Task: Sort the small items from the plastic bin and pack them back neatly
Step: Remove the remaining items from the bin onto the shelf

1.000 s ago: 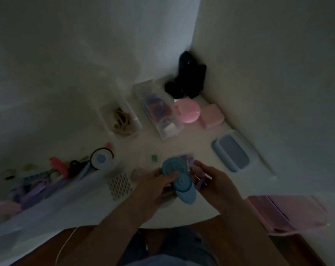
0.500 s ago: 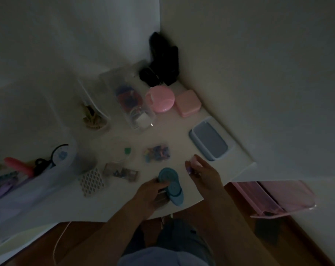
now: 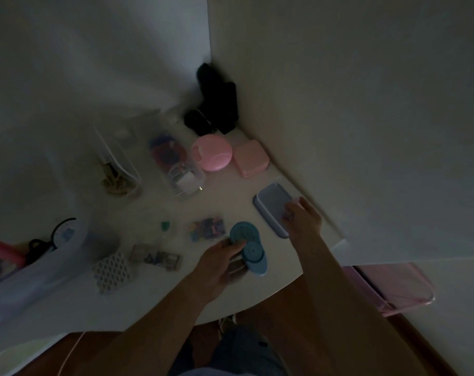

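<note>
since the earlier frame the right hand (image 3: pixel 301 218) has left the blue piece and reached out to the grey-blue rectangular lidded tray (image 3: pixel 271 210) by the desk's right edge, carrying a small pale pink item (image 3: pixel 293 206); whether its fingers pinch it or just rest on it is too dim and blurred to tell. the left hand (image 3: pixel 219 263) stays near the front edge of the white desk (image 3: pixel 225 185), fingers curled round the blue plastic gadget with two round discs (image 3: pixel 248 248)

the step in hand looks like sorting: the pink item is being set on or beside the tray while the blue gadget waits. the next move probably calls for letting go of the pink item cleanly, then bringing the right hand back to help place the blue gadget

the blue gadget's long axis runs from the desk's front edge towards its far edge, leaning a little left, the larger disc at the far end and the smaller disc nearest the person. it lies low over the desk; whether it touches the surface i cannot tell

just left of it sits a clear packet of small coloured bits (image 3: pixel 207 229), and the large translucent plastic bin (image 3: pixel 35 270) stands at the left edge, well apart
</note>
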`<state>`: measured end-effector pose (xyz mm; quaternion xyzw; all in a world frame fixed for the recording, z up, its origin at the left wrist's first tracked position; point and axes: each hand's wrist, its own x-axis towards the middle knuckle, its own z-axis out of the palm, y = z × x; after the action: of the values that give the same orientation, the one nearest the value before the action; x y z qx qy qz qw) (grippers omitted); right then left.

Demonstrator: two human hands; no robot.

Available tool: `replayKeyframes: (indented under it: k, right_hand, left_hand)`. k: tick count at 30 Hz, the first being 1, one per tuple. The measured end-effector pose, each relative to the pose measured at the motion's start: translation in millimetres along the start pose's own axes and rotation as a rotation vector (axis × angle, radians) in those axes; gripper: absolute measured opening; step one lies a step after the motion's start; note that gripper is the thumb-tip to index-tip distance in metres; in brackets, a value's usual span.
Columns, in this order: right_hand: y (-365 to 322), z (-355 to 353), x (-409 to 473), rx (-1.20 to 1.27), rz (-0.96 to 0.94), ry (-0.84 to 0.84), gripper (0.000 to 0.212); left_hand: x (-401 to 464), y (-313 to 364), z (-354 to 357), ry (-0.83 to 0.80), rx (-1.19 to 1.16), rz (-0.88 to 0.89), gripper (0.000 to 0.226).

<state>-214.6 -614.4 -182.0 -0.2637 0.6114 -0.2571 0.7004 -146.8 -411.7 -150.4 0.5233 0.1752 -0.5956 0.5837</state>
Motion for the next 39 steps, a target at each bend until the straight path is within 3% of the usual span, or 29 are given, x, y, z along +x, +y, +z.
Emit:
replayKeyframes:
  k: [3,6,9,14,18,21,26,33,36,39]
  right_hand:
    - [-0.7,-5.4,-2.1,0.063,0.006,0.008,0.046]
    - [0.7,-8.5,-6.1,0.055,0.019,-0.09,0.021]
    - [0.9,-10.2,-9.5,0.052,0.017,-0.141,0.016]
    - [-2.4,-14.2,-43.4,-0.145,-0.248,-0.228,0.003]
    - [27.4,-18.0,-93.1,-0.31,-0.247,-0.467,0.032]
    - [57.1,-16.0,-108.7,-0.481,-0.318,-0.461,0.034]
    - [90.6,-11.5,-120.9,-0.614,-0.365,-0.533,0.031]
    - [104.9,-14.7,-127.4,-0.628,-0.429,-0.449,0.036]
    - [103.7,-24.7,-130.6,-0.524,-0.369,-0.345,0.038]
    - [105.4,-38.4,-133.3,-0.417,-0.278,-0.255,0.04]
  left_hand:
    - [1.0,0.2,-1.3,-0.002,-0.012,-0.002,0.02]
    - [2.0,-0.1,-4.3,-0.008,-0.049,-0.006,0.021]
    - [1.0,0.9,-6.4,-0.033,-0.064,0.005,0.023]
    - [-4.8,5.5,-13.9,-0.067,-0.053,0.024,0.022]
    - [-11.1,3.1,-28.3,-0.041,-0.05,0.01,0.034]
    - [-17.5,0.0,-43.5,-0.037,-0.093,0.006,0.049]
    - [-27.9,-2.4,-64.3,-0.068,-0.155,0.008,0.033]
    - [-31.2,-14.3,-81.6,-0.047,-0.346,-0.038,0.019]
    - [-24.7,-18.9,-93.6,0.082,-0.364,-0.037,0.029]
    - [-25.4,-23.3,-97.0,0.209,-0.293,-0.02,0.022]
